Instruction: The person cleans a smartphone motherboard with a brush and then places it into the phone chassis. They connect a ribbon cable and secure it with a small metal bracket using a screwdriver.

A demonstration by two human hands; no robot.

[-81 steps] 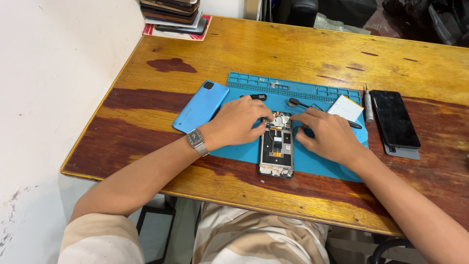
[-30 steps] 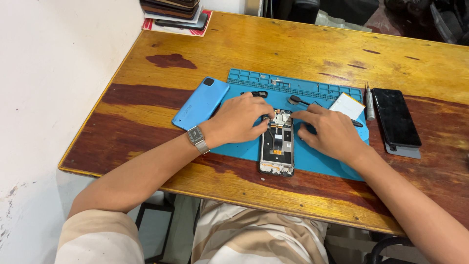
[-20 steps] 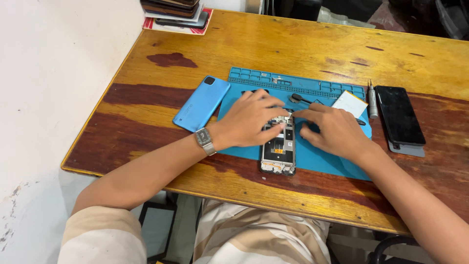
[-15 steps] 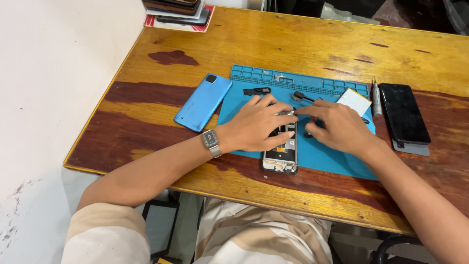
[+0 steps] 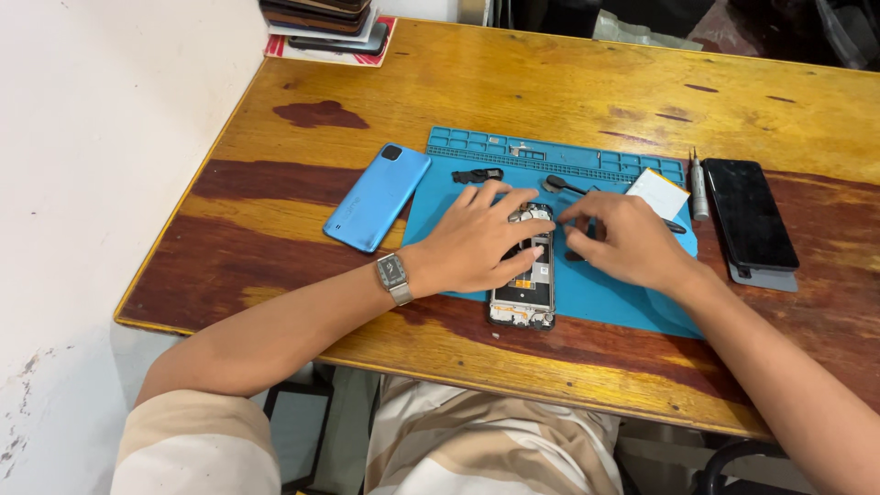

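My left hand (image 5: pixel 481 240) lay flat and spread over the upper part of the opened phone (image 5: pixel 523 291), fingers pressing on it rather than gripping. My right hand (image 5: pixel 623 240) sat just beside it, fingers curled toward the phone's top edge; I could not tell whether they pinched anything. The phone lay on the blue work mat (image 5: pixel 632 293), its lower end over the mat's near edge. Left of the mat lay the blue back cover (image 5: pixel 377 196); to the right, a white card (image 5: pixel 657 192), a screwdriver (image 5: pixel 698 174) and a dark phone (image 5: pixel 750 214). Bare wooden table (image 5: pixel 550 82) stretched beyond, against a white wall (image 5: pixel 101 137).
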